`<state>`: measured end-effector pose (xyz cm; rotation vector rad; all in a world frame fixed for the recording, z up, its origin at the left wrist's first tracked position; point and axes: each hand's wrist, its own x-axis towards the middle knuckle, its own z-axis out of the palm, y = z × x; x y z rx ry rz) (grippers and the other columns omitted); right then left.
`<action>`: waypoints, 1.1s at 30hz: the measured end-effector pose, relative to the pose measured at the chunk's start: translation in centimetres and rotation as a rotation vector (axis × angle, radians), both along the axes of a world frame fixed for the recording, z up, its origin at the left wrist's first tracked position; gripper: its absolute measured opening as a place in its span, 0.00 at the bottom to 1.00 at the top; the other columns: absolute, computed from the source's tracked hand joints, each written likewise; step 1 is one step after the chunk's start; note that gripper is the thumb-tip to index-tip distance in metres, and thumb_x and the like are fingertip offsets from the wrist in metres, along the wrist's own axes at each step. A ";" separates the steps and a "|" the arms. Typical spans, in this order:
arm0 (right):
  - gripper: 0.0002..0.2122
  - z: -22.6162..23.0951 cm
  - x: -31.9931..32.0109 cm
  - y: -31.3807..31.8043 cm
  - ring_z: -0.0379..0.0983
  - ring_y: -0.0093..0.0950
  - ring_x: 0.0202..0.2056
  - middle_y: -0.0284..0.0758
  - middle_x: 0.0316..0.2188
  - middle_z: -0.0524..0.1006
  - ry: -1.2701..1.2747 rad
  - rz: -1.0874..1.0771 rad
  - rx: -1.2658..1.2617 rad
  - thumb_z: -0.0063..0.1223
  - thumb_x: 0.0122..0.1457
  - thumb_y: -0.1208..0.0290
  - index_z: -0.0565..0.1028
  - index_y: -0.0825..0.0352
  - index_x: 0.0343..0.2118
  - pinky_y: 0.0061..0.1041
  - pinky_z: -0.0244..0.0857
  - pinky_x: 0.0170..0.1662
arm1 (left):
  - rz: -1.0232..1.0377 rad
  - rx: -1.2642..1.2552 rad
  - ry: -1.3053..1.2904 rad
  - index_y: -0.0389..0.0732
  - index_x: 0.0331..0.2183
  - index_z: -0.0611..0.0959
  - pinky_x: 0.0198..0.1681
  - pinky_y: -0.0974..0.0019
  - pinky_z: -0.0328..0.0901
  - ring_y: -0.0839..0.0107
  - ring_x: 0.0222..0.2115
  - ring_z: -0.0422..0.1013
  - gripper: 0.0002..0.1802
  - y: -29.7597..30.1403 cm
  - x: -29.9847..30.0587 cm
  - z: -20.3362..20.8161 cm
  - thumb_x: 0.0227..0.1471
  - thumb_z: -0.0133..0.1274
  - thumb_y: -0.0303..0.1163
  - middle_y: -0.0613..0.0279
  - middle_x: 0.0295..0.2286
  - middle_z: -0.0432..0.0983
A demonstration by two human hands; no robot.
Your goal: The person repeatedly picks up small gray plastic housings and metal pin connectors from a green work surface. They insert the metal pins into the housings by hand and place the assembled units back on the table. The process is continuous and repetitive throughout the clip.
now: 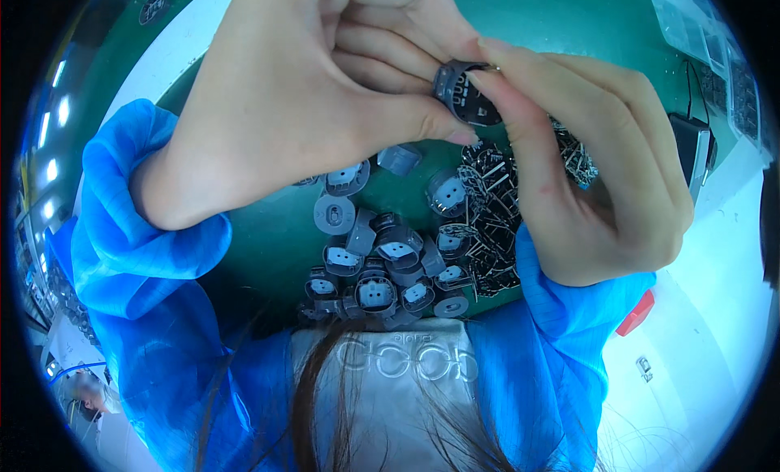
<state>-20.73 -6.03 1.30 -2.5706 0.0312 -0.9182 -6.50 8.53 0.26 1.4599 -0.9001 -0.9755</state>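
Observation:
A small dark grey round plastic housing [470, 94] with an open face and pale metal parts inside is held up over the mat. My left hand [325, 98] grips it from the left, thumb below and fingers curled behind. From the right, my right hand [597, 147] pinches at its upper rim with thumb and forefinger. A bit of metal shows at those fingertips, too small to name. Beneath the hands lies a heap of similar grey housings [376, 293], several showing white inserts. Beside it, partly hidden by my right hand, is a pile of thin metal pins on black pieces [491, 220].
A green mat [260, 261] covers the white table [699, 309]. Clear plastic bins [691, 21] stand at the far right, near a black box-like device [689, 147] with a cable. A red object [636, 313] lies by my right sleeve. Another person [93, 395] is at lower left.

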 end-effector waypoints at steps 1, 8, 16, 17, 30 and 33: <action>0.12 0.3 -0.1 -0.3 0.81 0.30 0.32 0.39 0.30 0.84 0.022 0.003 0.024 0.68 0.44 0.91 0.83 0.75 0.34 0.22 0.74 0.37 | 0.000 -0.012 0.007 0.29 0.39 0.79 0.46 0.60 0.79 0.62 0.42 0.81 0.19 -0.1 0.0 -0.1 0.44 0.64 0.07 0.49 0.39 0.81; 0.13 -0.6 -0.5 -0.7 0.79 0.29 0.29 0.38 0.30 0.84 -0.077 -0.007 0.051 0.69 0.42 0.91 0.82 0.72 0.33 0.23 0.73 0.34 | 0.034 -0.058 0.054 0.28 0.40 0.79 0.47 0.61 0.79 0.61 0.41 0.81 0.18 0.0 -0.4 0.4 0.44 0.62 0.07 0.48 0.39 0.82; 0.14 -0.5 -0.5 -0.5 0.78 0.27 0.28 0.36 0.29 0.84 -0.094 0.036 0.026 0.70 0.41 0.90 0.83 0.71 0.33 0.22 0.71 0.32 | 0.014 0.011 -0.113 0.27 0.42 0.81 0.47 0.63 0.78 0.62 0.41 0.81 0.19 0.6 -0.7 1.1 0.45 0.63 0.08 0.48 0.40 0.82; 0.14 -0.3 -0.5 -0.7 0.78 0.27 0.28 0.36 0.29 0.84 -0.067 0.035 0.017 0.69 0.41 0.90 0.83 0.71 0.33 0.22 0.71 0.32 | 0.005 0.013 -0.110 0.27 0.42 0.81 0.47 0.63 0.77 0.63 0.42 0.81 0.20 0.5 -0.7 1.1 0.45 0.63 0.09 0.48 0.41 0.82; 0.13 0.6 0.5 -1.1 0.77 0.26 0.33 0.40 0.34 0.83 0.212 0.123 0.293 0.65 0.50 0.84 0.83 0.73 0.41 0.22 0.71 0.38 | 0.055 0.082 0.334 0.30 0.40 0.83 0.48 0.65 0.77 0.65 0.43 0.80 0.14 -0.3 1.1 1.6 0.49 0.63 0.16 0.45 0.39 0.83; 0.13 1.1 0.5 -1.0 0.78 0.26 0.34 0.41 0.34 0.83 0.222 0.137 0.465 0.65 0.51 0.84 0.82 0.73 0.42 0.22 0.71 0.40 | 0.012 -0.012 0.057 0.30 0.42 0.81 0.48 0.66 0.75 0.67 0.41 0.80 0.15 0.4 0.6 2.1 0.51 0.61 0.16 0.48 0.39 0.82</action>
